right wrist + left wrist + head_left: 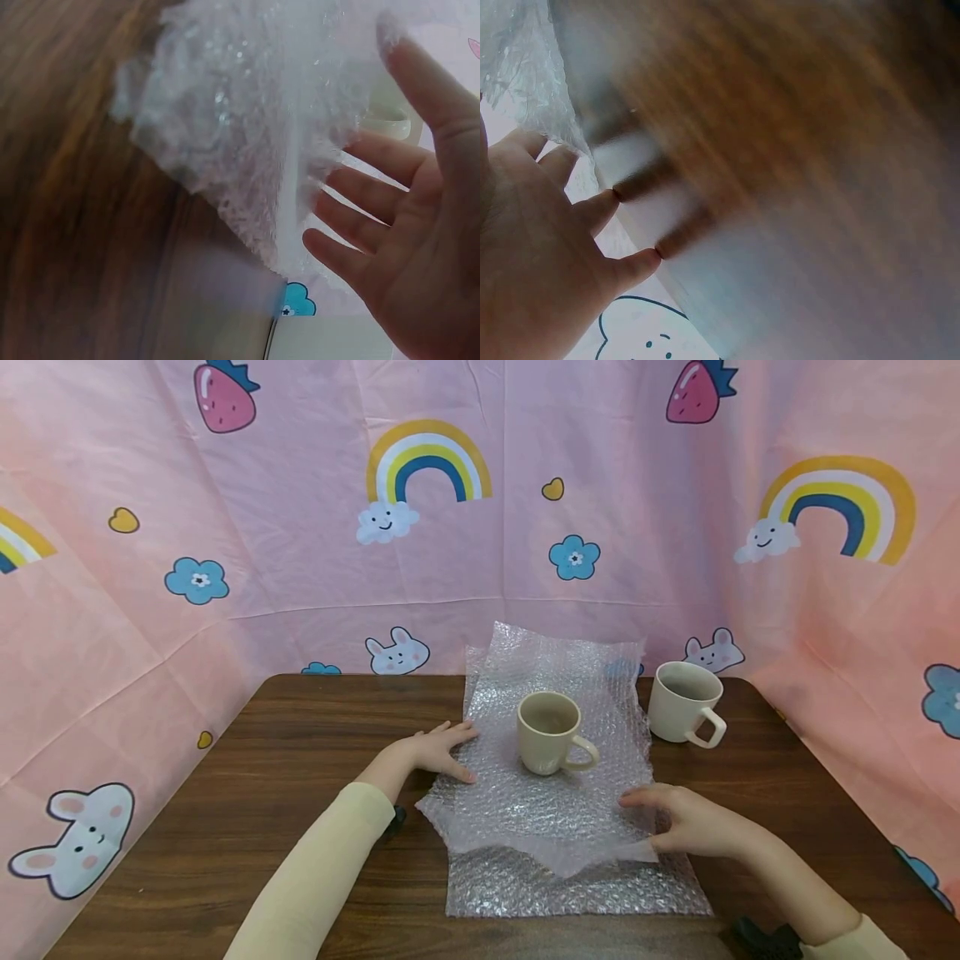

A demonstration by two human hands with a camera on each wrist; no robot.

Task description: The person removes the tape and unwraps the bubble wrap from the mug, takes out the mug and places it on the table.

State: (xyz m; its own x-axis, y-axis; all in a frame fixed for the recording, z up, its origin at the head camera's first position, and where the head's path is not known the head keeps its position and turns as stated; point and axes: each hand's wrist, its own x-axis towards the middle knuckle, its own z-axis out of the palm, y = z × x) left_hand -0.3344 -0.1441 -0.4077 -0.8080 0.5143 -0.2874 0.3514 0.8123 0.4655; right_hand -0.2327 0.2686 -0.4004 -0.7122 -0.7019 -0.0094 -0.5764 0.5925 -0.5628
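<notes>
A beige mug point(542, 745) stands upright on layered bubble wrap point(517, 810), its handle to the right. At the wrap's left edge my left hand point(429, 752) spreads its fingers, the tips touching or very near the sheet. My right hand point(693, 823) is at the wrap's right edge, thumb and fingers apart. In the right wrist view, the fingers point(360, 199) are fairly straight beside the raised sheet point(232, 97); whether they touch it is hard to tell. The mug's base shows only faintly there.
A second, paler mug point(678, 706) stands on the dark wooden table point(315, 727) at the back right, handle to the right. Behind and along the sides hangs a pink patterned cloth point(300, 527). The wrap's front flap is lifted and wavy.
</notes>
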